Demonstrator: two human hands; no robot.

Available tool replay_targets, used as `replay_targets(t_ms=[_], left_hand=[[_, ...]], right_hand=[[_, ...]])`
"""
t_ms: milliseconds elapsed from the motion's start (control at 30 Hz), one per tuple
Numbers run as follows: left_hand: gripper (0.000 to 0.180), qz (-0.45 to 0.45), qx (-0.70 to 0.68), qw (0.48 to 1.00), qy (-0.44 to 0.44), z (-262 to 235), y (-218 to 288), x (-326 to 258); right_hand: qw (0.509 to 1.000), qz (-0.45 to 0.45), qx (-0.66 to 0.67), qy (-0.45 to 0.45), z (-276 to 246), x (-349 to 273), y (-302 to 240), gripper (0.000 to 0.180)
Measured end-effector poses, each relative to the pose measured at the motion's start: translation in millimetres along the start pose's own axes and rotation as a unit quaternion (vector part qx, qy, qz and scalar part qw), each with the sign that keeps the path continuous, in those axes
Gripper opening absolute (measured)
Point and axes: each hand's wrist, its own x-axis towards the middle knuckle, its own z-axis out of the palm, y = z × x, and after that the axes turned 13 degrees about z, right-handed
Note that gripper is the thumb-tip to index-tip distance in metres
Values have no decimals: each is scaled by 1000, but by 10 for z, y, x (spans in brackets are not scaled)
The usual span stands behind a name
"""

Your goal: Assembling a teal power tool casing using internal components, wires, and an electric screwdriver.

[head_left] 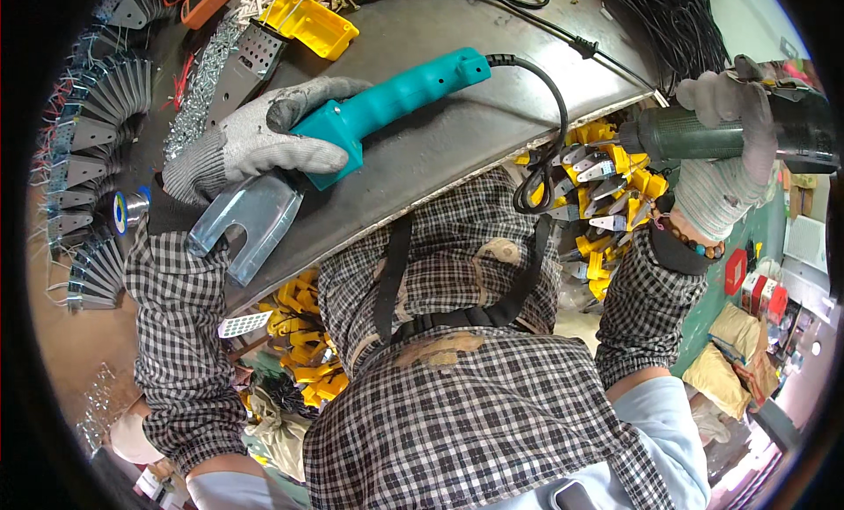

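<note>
My left hand (pixel 264 136), in a grey-coated knit glove, is closed around the head end of a teal corded hand tool (pixel 387 101). The tool lies slantwise over the metal bench top, handle toward the far right. A forked, see-through bluish piece (pixel 251 220) sticks out at its near end, below my palm. At the right, my gloved right hand (pixel 734 145) is wrapped round a dark cylindrical electric screwdriver (pixel 703 134), its narrow tip pointing left toward the bench edge. A black cord (pixel 558 97) runs from the teal handle and loops down past the bench edge.
Loose screws (pixel 198 97), a yellow plastic housing (pixel 321 22) and an orange meter (pixel 209 2) lie far left. Metal plates with wires (pixel 92 136) stand in rows beside a solder spool (pixel 132 209). Yellow parts (pixel 607 185) fill space below the bench; black cables (pixel 673 22) lie far right.
</note>
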Motion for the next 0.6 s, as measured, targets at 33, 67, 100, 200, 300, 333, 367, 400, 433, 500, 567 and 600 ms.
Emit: replay_targets(t_ms=[33,67,100,200,300,333,367,400,433,500,567,600], left_hand=[[92,2,-1,1000,-11,-24,-21,38],[92,2,0,1000,-15,-35,-33,64],[92,3,-4,1000,-16,-44,-45,84],[93,4,-4,1000,-19,-62,-77,137],[91,13,12,1000,-15,-42,-54,131],[90,22,24,999,-16,-26,-50,135],[88,24,33,999,10,47,-39,86],[86,26,43,998,36,142,-50,23],[84,81,128,987,56,213,-181,2],[83,93,403,907,85,408,-287,-68],[81,114,519,837,131,646,-327,-53],[81,113,520,835,136,704,-289,-11]], right_hand=[[1000,4,9,27,-1,-24,10,27],[999,3,8,31,-17,-40,26,27],[1000,2,14,23,-33,-52,44,27],[999,1,20,51,-11,-92,87,27],[996,3,9,88,31,-96,75,27],[995,4,-3,96,38,-99,70,27],[996,4,0,92,68,-94,55,27],[996,-3,5,88,110,-90,41,27],[996,-12,4,87,165,-86,25,26],[999,-28,28,26,340,-38,89,26],[993,-48,68,-87,486,2,118,19],[983,-49,91,-153,548,43,132,22]])
